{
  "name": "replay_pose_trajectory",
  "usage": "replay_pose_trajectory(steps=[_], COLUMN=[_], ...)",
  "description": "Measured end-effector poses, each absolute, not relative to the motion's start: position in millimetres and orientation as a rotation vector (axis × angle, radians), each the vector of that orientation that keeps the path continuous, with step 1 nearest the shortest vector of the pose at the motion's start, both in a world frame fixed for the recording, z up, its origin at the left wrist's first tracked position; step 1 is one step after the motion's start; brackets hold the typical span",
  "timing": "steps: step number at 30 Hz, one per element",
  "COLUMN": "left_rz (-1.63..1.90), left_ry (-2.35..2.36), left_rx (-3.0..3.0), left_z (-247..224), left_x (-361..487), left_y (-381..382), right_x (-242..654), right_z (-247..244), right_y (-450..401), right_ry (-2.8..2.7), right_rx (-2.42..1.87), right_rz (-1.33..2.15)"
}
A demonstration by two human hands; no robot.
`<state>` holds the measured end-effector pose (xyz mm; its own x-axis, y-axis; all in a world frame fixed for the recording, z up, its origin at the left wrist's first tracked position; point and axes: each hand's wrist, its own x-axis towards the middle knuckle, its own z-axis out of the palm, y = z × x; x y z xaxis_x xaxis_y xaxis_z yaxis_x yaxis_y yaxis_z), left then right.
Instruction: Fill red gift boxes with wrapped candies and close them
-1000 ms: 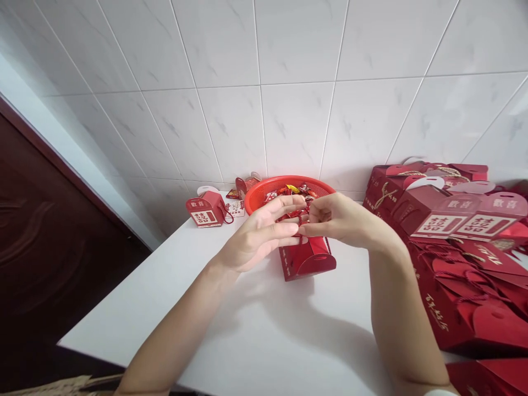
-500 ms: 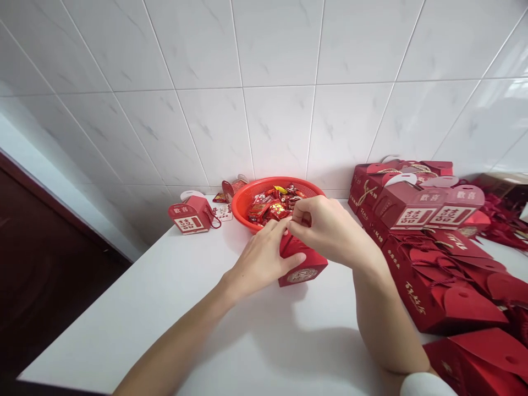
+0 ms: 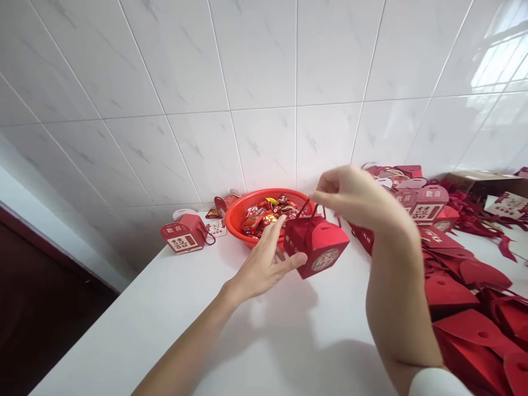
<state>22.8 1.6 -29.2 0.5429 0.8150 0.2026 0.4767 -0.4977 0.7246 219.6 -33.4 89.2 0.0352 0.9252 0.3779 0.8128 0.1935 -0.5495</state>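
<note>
A red gift box [image 3: 317, 247] with a round pale emblem on its end hangs tilted over the table by its dark red cord handle [image 3: 308, 217]. My right hand [image 3: 348, 193] is closed on that cord above the box. Beside the box's left side is my left hand [image 3: 268, 258], open, fingers stretched out and thumb at the box's lower edge. Whether the thumb touches it I cannot tell. Just behind both hands stands an orange-red plastic basket [image 3: 236, 220] holding several wrapped candies [image 3: 264, 215].
A small red box [image 3: 183, 235] with a white character panel stands at the table's left. Another small box [image 3: 226, 202] is beside the basket. Many red boxes [image 3: 454, 280] crowd the right side, with red ribbons [image 3: 474, 217] and a cardboard box [image 3: 482, 180] behind. A tiled wall [image 3: 264, 143] backs the table.
The gift box has risen off the table and shifted right, now hanging from the cord in my right hand. My left hand has come off its top and opened. The view has turned right.
</note>
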Motion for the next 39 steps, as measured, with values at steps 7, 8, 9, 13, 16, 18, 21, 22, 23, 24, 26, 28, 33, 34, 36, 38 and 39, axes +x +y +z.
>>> replay_pose_trajectory(steps=[7, 8, 9, 13, 16, 18, 21, 22, 23, 24, 26, 28, 33, 34, 36, 38, 39], left_rz=[0.471, 0.433, 0.394, 0.261, 0.209, 0.191, 0.174, 0.167, 0.159, 0.149, 0.129, 0.115, 0.1, 0.099, 0.094, 0.086, 0.08], left_ry=[0.925, 0.908, 0.889, 0.85, 0.843, 0.838, 0.833, 0.831, 0.829, 0.827, 0.824, 0.819, 0.808, 0.805, 0.798, 0.797, 0.799], left_rx=[2.222, 2.23, 2.239, 2.282, 2.276, 2.259, 2.248, 2.249, 2.248, 2.247, 2.242, 2.246, 2.252, 2.25, 2.25, 2.251, 2.252], left_z=[-32.8, -33.7, -34.5, -36.5, -37.5, -38.4, -40.0, -40.6, -41.2, -41.9, -43.3, -44.6, -45.7, -45.6, -45.5, -45.8, -46.0], left_x=[24.3, 24.8, 25.3, 27.9, 30.2, 31.4, 32.4, 32.7, 32.9, 33.2, 34.0, 35.1, 37.2, 37.3, 37.4, 37.4, 37.4], left_y=[0.5, -0.3, -1.3, -5.2, -6.8, -7.4, -7.6, -7.5, -7.3, -7.0, -6.1, -5.3, -5.2, -5.5, -5.8, -5.8, -5.6], right_x=[255.4, 260.4, 266.3, 298.9, 327.0, 342.1, 356.3, 359.2, 361.6, 363.7, 367.5, 370.4, 368.9, 367.3, 364.5, 364.8, 366.5], right_z=[175.4, 182.1, 186.6, 185.0, 169.4, 156.1, 137.3, 132.4, 128.4, 125.4, 122.6, 122.7, 121.2, 118.6, 110.0, 97.9, 91.2], right_y=[-34.3, -33.5, -32.5, -25.4, -18.9, -16.1, -15.8, -16.5, -17.3, -18.1, -18.8, -18.4, -17.4, -17.9, -19.0, -18.6, -17.2], right_ry=[-1.773, -1.767, -1.753, -1.641, -1.583, -1.527, -1.462, -1.449, -1.44, -1.438, -1.448, -1.465, -1.504, -1.505, -1.488, -1.499, -1.527], right_rx=[-2.315, -2.396, -2.468, -2.642, -2.628, -2.619, -2.635, -2.644, -2.65, -2.65, -2.637, -2.637, -2.726, -2.753, -2.786, -2.715, -2.606], right_rz=[0.045, 0.075, 0.106, 0.184, 0.274, 0.317, 0.361, 0.386, 0.414, 0.436, 0.456, 0.449, 0.416, 0.42, 0.406, 0.246, 0.085])
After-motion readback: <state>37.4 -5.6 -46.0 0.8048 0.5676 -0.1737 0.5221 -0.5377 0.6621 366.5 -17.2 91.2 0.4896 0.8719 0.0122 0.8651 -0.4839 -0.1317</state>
